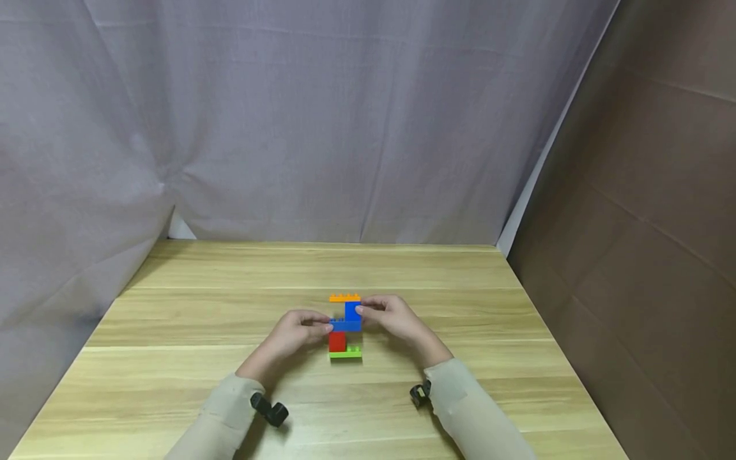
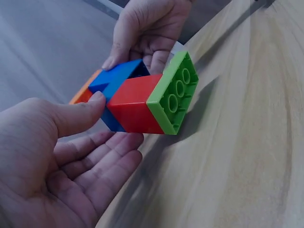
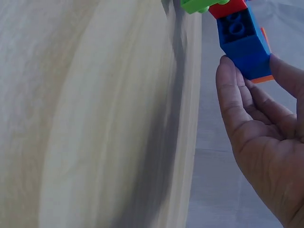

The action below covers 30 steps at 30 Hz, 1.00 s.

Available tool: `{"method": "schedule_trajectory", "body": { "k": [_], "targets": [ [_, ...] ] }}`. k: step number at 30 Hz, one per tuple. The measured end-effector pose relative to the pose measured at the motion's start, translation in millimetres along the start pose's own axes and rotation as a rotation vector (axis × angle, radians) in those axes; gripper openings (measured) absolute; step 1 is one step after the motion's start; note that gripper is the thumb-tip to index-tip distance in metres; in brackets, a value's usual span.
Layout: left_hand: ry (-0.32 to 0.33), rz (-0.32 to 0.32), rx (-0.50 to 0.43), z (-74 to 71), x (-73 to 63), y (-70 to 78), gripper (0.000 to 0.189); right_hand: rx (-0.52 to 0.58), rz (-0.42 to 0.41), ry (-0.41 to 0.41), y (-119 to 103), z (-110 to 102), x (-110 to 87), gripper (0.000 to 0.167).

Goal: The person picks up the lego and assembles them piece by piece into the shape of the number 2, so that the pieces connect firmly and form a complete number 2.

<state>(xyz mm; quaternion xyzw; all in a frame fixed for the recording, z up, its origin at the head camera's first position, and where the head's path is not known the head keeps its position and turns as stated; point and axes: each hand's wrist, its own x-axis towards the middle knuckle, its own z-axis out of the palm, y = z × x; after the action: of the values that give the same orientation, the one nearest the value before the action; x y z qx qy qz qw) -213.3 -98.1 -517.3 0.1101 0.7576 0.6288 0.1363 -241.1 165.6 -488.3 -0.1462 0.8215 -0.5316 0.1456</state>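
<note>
A stack of toy building bricks is held between both hands, its underside showing off the wooden table. Lowest is a green plate brick [image 2: 173, 102], its hollow underside with round tubes visible. Above it come a red brick [image 2: 135, 102], a long flat blue brick [image 1: 346, 326], a tall blue brick [image 1: 352, 310] and an orange brick [image 1: 344, 298] on top. My left hand [image 1: 296, 332] pinches the left end of the flat blue brick between thumb and fingers. My right hand [image 1: 397, 316] pinches the tall blue brick from the right side.
The wooden table [image 1: 448, 275] spreads beneath the hands. A grey cloth [image 1: 322, 128] hangs behind its far edge, and a brown panel [image 1: 650, 191] stands along the right. Small black devices [image 1: 270, 410] sit at both wrists.
</note>
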Motion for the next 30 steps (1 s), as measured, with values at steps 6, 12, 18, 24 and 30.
{"method": "schedule_trajectory", "body": {
  "k": [6,12,18,24,30],
  "targets": [
    [-0.013,-0.071,-0.088,1.4,1.0,-0.3,0.035,0.084,0.039,-0.033,2,1,3.4,0.052],
    [-0.034,-0.12,-0.165,2.9,1.4,-1.6,0.036,0.152,0.077,-0.043,8,6,9.2,0.045],
    [0.0,-0.133,-0.149,4.9,2.8,-1.0,0.034,0.199,0.133,-0.023,10,11,12.7,0.039],
    [0.027,-0.108,-0.131,7.9,3.5,-3.4,0.031,0.238,0.188,-0.012,9,13,11.8,0.037],
    [0.033,-0.088,-0.125,9.3,4.6,-5.8,0.029,0.248,0.204,0.005,9,14,9.3,0.047]
  ]
}}
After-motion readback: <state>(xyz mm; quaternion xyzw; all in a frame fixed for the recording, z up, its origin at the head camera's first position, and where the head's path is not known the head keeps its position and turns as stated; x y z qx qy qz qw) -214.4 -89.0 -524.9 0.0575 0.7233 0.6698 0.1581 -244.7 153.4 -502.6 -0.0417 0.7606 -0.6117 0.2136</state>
